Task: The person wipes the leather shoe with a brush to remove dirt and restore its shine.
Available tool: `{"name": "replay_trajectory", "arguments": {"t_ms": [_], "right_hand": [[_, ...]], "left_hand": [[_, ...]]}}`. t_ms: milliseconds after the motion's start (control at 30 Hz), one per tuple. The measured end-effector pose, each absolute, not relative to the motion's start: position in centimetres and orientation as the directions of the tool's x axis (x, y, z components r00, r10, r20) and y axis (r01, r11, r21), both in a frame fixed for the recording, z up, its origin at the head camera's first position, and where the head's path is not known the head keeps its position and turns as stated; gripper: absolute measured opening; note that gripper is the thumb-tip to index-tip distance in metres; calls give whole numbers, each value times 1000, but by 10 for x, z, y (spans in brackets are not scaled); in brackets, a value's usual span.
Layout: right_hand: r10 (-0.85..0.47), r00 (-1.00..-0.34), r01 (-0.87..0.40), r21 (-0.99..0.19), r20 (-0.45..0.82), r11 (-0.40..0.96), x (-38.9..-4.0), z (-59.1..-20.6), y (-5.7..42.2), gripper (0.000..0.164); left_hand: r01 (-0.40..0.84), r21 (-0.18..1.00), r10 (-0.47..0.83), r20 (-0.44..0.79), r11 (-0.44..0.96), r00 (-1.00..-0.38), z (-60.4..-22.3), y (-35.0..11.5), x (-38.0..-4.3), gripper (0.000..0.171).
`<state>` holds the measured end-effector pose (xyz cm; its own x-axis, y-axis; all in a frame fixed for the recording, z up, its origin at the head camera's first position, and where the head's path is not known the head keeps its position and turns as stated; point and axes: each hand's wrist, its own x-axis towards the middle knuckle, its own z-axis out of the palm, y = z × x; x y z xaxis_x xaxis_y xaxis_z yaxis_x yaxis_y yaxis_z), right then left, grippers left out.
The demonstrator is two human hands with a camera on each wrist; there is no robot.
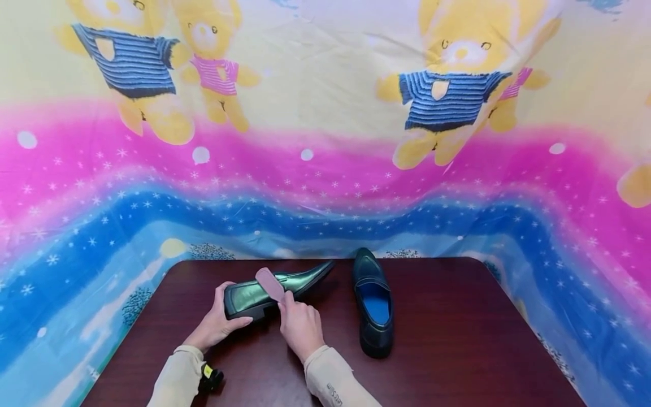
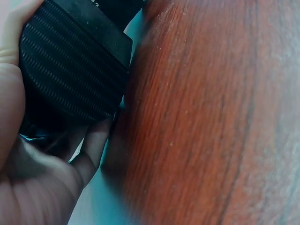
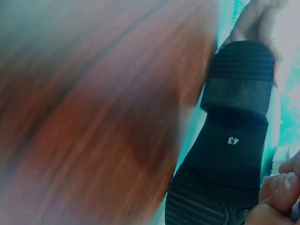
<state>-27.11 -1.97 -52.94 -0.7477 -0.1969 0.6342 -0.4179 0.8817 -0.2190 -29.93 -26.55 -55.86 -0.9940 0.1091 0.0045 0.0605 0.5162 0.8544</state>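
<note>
We see a dark green shoe (image 1: 251, 297) held on its side over the far left part of a red-brown table (image 1: 447, 322), its toe pointing away to the right. Its leather is glossy, with pale, almost metallic highlights along the side turned upward, and it narrows to a slim toe. The sole is black and faces the person: the heel block has wavy ridges, the arch is smooth with a white 43, and the forepart is ridged. We cannot tell whether it rests on the wood.

The left hand (image 1: 217, 325) wraps the heel end, fingers round the back and thumb on the near side. The right hand (image 1: 302, 328) grips a brush (image 1: 269, 284), its flat pinkish back uppermost, pale bristles beside the leather; we cannot tell if they touch. To the right, a second shoe (image 1: 374, 302) stands upright, showing a bright blue insole.
</note>
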Motion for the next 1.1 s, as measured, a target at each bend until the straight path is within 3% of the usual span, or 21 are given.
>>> {"name": "replay_trajectory", "arguments": {"t_ms": [133,333,500,633,1100], "right_hand": [[-223,-755,-454,-247,616,856,-268,-528,-25,21],[-383,-773,-545,-220,506,809,-260,-527,-47,19],[-455,-767,-586,-206,452,783,-254,-524,-61,19],[-463,-760,-592,-190,457,784,-254,-520,-65,19],[-423,-764,-550,-151,487,821,-260,-525,-64,16]], "left_hand": [[57,851,109,0,522,-994,-558,-265,-300,104],[77,846,110,21,528,-994,-560,-265,-299,105],[203,873,161,145,443,-976,-562,-263,-298,106],[266,869,184,206,418,-961,-563,-263,-299,106],[181,849,158,116,497,-981,-557,-263,-297,105]]}}
